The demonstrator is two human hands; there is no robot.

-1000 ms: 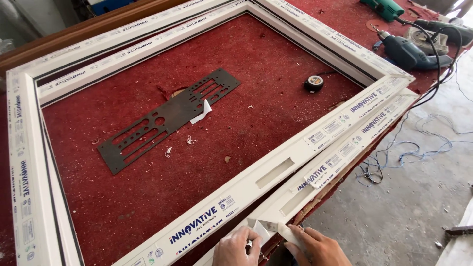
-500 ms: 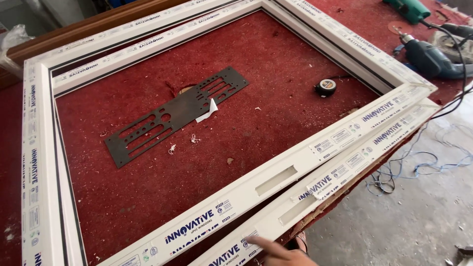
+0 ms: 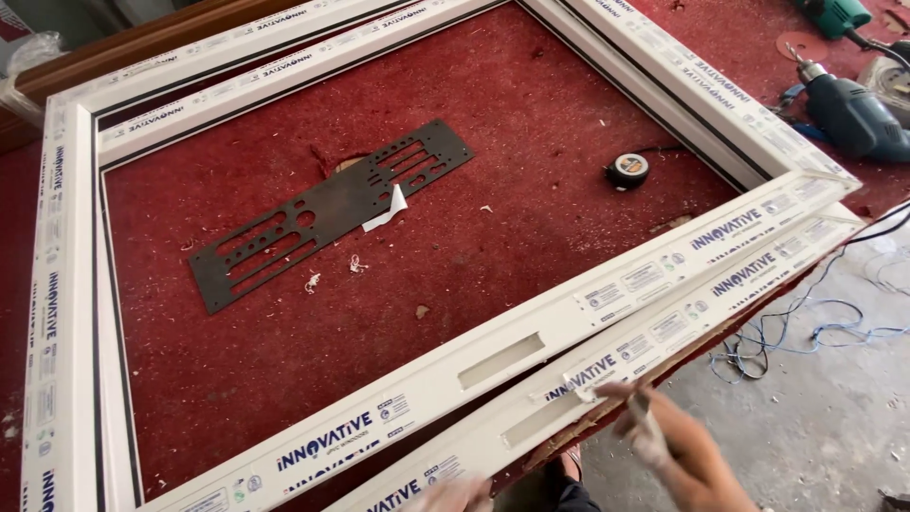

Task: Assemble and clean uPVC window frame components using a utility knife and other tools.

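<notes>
Red, nappy felt-covered workbench (image 3: 531, 190) under everything, dusted with white shavings and worn through in one patch near its middle; bare grey concrete floor (image 3: 834, 417) off at four o'clock, with a loose tangle of thin blue and black cable (image 3: 806, 337) lying on it.

Large rectangular window frame of smooth white plastic profile (image 3: 71, 313) flat on the felt, covered in protective film with blue lettering, its near rail running from seven o'clock up to two o'clock. Just beside that rail, on the bench edge, a separate long white plastic profile strip (image 3: 682, 318) with an oblong slot cut into it.

Right hand (image 3: 664, 431) at five o'clock, blurred, fingers pinched narrow on a small pale scrap of film (image 3: 642, 406), fingertips touching the strip close to the slot. Left hand (image 3: 455, 495) barely in view at six o'clock, only blurred fingers against the strip's lower end; cannot tell whether spread or closed.

Inside the frame, toward eleven o'clock from centre, a flat dark grey metal template plate (image 3: 332, 213), long and rectangular, pierced with slots and round holes, a torn white scrap of film (image 3: 389, 210) against its edge. Small round black tape measure (image 3: 627, 170) at one o'clock. Teal power drill with a chuck (image 3: 848, 114) up at two o'clock, beyond the frame's corner.
</notes>
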